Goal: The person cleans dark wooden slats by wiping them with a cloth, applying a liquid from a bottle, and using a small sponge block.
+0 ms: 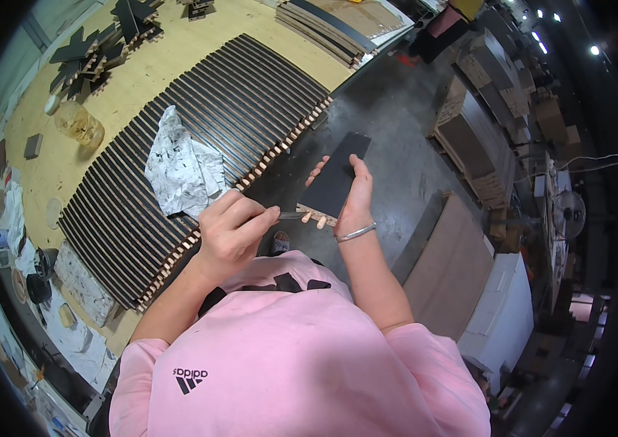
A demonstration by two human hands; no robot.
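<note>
Dark board (338, 173), just one, lies clamped in the right hand (356, 198), right of the desk (178, 51); long axis near-left to far-right, two dowels (321, 222) pointing near. Left hand's (230, 227) grip pinches one thin tool (290, 215).

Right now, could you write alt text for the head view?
The right hand holds a black board with dowels at one end; the left hand, a thin tool there. A stained cloth lies on lined-up dark boards.

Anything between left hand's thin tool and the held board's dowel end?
Nothing visible: the thin tool in the left hand is right at the dowel end of the dark board, which the right hand holds. Contact unclear.
</note>
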